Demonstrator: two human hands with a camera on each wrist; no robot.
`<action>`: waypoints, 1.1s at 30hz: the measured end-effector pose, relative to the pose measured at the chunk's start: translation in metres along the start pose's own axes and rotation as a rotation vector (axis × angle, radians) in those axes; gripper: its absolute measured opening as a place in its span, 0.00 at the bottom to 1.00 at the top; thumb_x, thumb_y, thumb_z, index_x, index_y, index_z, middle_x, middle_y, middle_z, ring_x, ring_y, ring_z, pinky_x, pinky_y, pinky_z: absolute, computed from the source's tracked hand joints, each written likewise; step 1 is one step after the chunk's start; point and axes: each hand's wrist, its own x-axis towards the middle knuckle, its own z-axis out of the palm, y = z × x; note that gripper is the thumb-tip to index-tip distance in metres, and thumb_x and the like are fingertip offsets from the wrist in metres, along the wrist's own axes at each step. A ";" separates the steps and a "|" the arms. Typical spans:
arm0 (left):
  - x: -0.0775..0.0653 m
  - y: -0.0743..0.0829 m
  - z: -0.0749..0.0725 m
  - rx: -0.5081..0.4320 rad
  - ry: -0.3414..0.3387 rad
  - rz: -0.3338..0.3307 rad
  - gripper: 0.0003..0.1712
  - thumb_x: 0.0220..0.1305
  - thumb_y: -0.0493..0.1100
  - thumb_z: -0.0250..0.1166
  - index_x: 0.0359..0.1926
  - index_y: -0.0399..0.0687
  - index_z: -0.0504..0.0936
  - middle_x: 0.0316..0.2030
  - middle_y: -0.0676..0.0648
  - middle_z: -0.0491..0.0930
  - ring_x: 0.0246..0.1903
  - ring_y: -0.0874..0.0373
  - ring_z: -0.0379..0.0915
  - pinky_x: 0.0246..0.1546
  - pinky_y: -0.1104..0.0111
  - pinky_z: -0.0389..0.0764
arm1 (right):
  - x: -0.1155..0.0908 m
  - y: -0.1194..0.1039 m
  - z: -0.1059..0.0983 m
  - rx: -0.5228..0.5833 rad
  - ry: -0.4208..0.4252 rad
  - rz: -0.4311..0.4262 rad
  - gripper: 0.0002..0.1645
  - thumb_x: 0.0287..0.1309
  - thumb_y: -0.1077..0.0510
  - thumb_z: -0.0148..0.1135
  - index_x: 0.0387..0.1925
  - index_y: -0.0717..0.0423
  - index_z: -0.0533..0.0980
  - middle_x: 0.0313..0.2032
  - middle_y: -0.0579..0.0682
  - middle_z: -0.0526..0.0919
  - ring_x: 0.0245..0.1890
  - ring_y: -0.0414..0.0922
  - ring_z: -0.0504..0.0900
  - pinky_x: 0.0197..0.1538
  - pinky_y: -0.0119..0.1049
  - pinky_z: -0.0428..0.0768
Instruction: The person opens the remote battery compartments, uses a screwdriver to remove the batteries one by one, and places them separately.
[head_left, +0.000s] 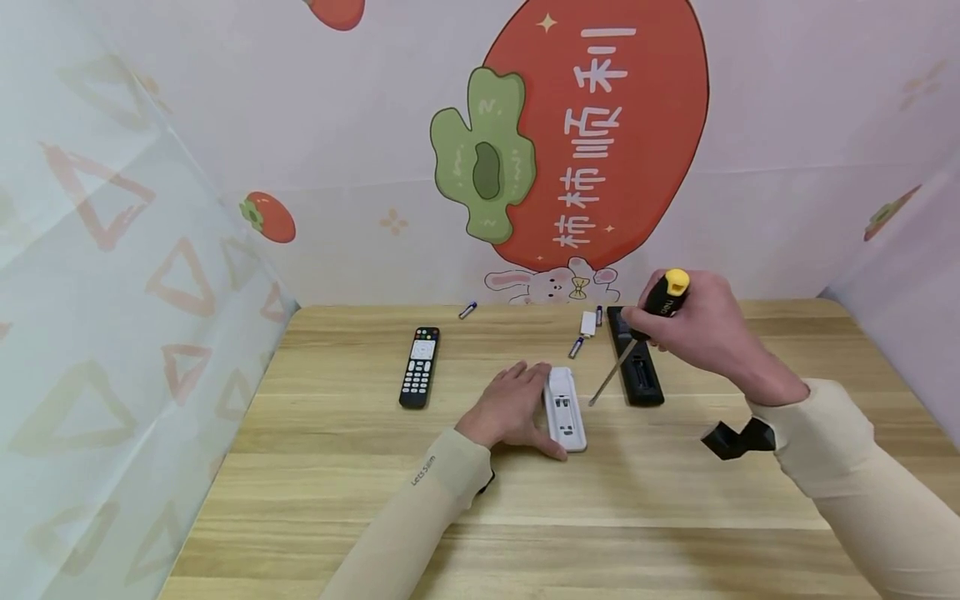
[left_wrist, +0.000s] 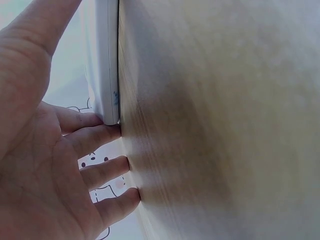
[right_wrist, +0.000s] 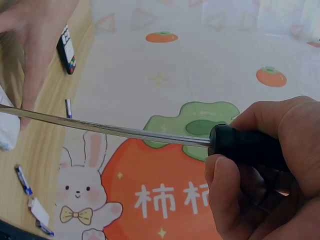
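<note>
A white remote control [head_left: 572,421] lies back up on the table, its battery compartment uncovered. My left hand [head_left: 513,404] steadies it from the left, thumb at its near end and forefinger at its far end. In the left wrist view the other fingers of that hand [left_wrist: 45,160] are spread, their tips on the tabletop. My right hand [head_left: 701,321] grips the black and yellow handle of a screwdriver [head_left: 615,371]. The metal shaft slants down leftward, its tip just right of the white remote. Some of the handle is hidden by the palm in the right wrist view.
A black remote [head_left: 641,387] lies back up, right of the screwdriver tip. Another black remote [head_left: 420,367] lies buttons up at left. Near the back are a small white cover [head_left: 588,323] and several batteries [head_left: 576,347]. A printed cloth wall [head_left: 360,250] borders the table [head_left: 322,500].
</note>
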 end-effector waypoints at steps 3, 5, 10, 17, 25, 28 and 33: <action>0.000 0.000 -0.001 0.001 -0.002 0.002 0.78 0.37 0.76 0.78 0.81 0.47 0.49 0.78 0.48 0.54 0.77 0.46 0.45 0.76 0.56 0.47 | 0.001 0.003 -0.006 -0.038 -0.017 -0.017 0.10 0.58 0.64 0.68 0.24 0.54 0.76 0.20 0.49 0.77 0.18 0.46 0.76 0.24 0.36 0.74; -0.001 0.001 -0.002 0.001 -0.003 0.003 0.78 0.37 0.76 0.78 0.81 0.47 0.49 0.78 0.48 0.54 0.77 0.46 0.45 0.76 0.56 0.47 | 0.001 0.007 -0.010 -0.062 -0.036 -0.021 0.09 0.58 0.63 0.69 0.25 0.55 0.76 0.19 0.49 0.77 0.18 0.45 0.74 0.24 0.36 0.73; -0.002 0.001 -0.002 -0.002 -0.003 0.001 0.78 0.37 0.76 0.78 0.81 0.47 0.49 0.78 0.48 0.54 0.77 0.47 0.45 0.76 0.56 0.47 | 0.003 0.016 -0.021 -0.109 -0.137 0.029 0.09 0.59 0.60 0.69 0.29 0.57 0.76 0.18 0.49 0.77 0.16 0.45 0.77 0.24 0.37 0.76; -0.003 0.001 -0.002 -0.005 -0.004 -0.005 0.78 0.37 0.76 0.78 0.81 0.47 0.48 0.78 0.48 0.54 0.78 0.47 0.45 0.76 0.56 0.47 | 0.006 0.029 -0.031 -0.160 -0.232 0.090 0.09 0.58 0.60 0.69 0.28 0.59 0.76 0.21 0.49 0.78 0.20 0.46 0.76 0.26 0.38 0.75; -0.002 0.001 -0.002 -0.003 -0.007 -0.009 0.78 0.37 0.76 0.78 0.81 0.48 0.49 0.78 0.48 0.54 0.77 0.47 0.45 0.76 0.56 0.47 | 0.011 0.049 -0.039 -0.231 -0.331 0.161 0.12 0.59 0.58 0.67 0.23 0.60 0.77 0.18 0.49 0.78 0.19 0.46 0.74 0.24 0.38 0.73; -0.001 0.001 -0.001 0.000 -0.006 -0.011 0.78 0.37 0.76 0.78 0.81 0.48 0.48 0.78 0.48 0.54 0.78 0.47 0.45 0.76 0.56 0.47 | 0.012 0.058 -0.042 -0.265 -0.376 0.179 0.15 0.60 0.56 0.67 0.22 0.59 0.76 0.17 0.48 0.77 0.17 0.45 0.73 0.23 0.38 0.72; -0.001 0.001 -0.001 -0.010 -0.011 -0.016 0.78 0.37 0.76 0.78 0.81 0.48 0.48 0.79 0.49 0.53 0.78 0.48 0.43 0.76 0.57 0.45 | 0.011 0.074 -0.045 -0.302 -0.440 0.214 0.15 0.61 0.55 0.65 0.24 0.58 0.73 0.16 0.49 0.75 0.17 0.44 0.72 0.24 0.39 0.71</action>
